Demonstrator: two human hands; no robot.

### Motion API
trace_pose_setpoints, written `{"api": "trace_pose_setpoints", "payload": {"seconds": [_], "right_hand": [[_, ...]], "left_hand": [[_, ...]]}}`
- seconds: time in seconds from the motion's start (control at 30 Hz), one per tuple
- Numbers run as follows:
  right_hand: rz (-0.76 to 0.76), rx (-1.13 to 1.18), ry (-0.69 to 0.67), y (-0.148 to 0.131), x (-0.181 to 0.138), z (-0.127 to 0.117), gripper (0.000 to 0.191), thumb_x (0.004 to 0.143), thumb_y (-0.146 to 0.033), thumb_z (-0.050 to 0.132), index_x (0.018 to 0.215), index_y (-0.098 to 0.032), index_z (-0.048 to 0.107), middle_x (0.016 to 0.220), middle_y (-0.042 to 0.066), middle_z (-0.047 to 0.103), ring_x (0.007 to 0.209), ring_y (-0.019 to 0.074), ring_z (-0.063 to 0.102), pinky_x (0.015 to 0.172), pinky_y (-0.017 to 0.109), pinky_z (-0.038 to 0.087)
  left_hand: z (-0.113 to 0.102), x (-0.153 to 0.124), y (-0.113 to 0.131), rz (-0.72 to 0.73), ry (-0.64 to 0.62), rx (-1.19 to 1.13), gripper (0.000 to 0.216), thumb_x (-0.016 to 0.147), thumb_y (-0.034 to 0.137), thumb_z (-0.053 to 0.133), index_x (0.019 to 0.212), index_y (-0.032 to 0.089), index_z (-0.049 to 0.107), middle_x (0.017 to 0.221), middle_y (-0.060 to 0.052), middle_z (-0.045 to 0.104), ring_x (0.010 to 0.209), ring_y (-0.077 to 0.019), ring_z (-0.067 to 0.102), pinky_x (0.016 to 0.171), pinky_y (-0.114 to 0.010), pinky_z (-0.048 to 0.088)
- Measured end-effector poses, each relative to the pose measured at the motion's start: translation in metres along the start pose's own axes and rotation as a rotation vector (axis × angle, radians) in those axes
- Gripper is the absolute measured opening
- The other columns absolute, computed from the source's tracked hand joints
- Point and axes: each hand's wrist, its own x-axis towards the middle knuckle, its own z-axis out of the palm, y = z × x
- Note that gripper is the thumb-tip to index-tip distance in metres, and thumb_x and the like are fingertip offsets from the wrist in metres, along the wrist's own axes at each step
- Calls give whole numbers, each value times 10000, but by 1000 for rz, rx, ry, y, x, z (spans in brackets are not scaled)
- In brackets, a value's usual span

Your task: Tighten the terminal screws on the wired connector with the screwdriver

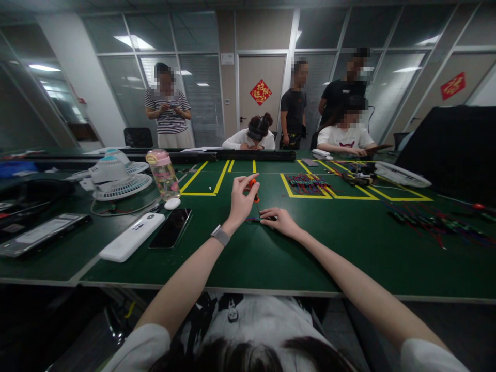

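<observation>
My left hand is raised over the green table, fingers pinched round the orange handle of a small screwdriver that stands upright with its tip down. My right hand lies on the table just right of the tip, fingers pressing a small dark part with thin wires against the surface. A watch sits on my left wrist.
At left lie a white power bank, a black phone, a pink-capped bottle, a white fan and another phone. Wire bundles lie in yellow-taped boxes and at right. Several people sit or stand at the far side.
</observation>
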Motion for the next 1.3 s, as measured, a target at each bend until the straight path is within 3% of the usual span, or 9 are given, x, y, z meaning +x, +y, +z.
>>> {"api": "trace_pose_setpoints", "payload": {"seconds": [0.17,0.4,0.63,0.73,0.9,1.13,1.3], "right_hand": [[-16,0,1,0,0,0,176,774,-306,655,904,-240,754,1087,60,705,1021,233,649,929,374,483],[-16,-8,0,1,0,0,171,772,-299,656,903,-247,754,1085,57,706,1016,236,651,922,379,486],[-17,-9,-3,0,0,0,175,771,-298,658,901,-232,754,1087,62,705,1009,232,654,924,366,486],[-19,-8,-2,1,0,0,177,772,-301,659,904,-230,753,1087,65,705,1012,232,652,929,371,482],[-20,-4,-1,2,0,1,181,773,-305,660,907,-228,754,1087,66,705,1012,232,651,927,370,482],[-18,-8,-1,2,0,1,177,769,-297,662,903,-228,754,1089,65,705,1008,233,655,933,370,480],[-17,-13,-1,1,0,0,172,771,-298,660,897,-231,756,1090,64,705,1006,239,656,919,372,488]], "left_hand": [[0,1,1,-5,-65,-73,330,936,231,395,1214,235,572,1152,-69,589,996,-152,590,884,-289,463],[-1,0,-1,28,24,48,247,853,298,576,1077,225,651,984,-53,566,875,-140,581,799,-254,483],[1,0,3,3,-71,-121,329,942,246,386,1208,244,579,1207,-67,592,1055,-159,592,928,-305,446],[2,-1,1,-14,-56,-155,320,924,277,442,1214,232,570,1144,-76,615,960,-156,625,850,-291,487],[1,-2,0,17,0,5,289,864,336,558,1126,239,631,993,-51,576,893,-140,584,809,-254,487],[2,0,-1,6,-74,-67,356,949,238,363,1257,234,543,1237,-64,563,1164,-165,514,1004,-304,380],[2,-2,-3,13,-12,-13,288,898,287,502,1163,231,598,1031,-55,602,920,-152,584,845,-278,462]]}}
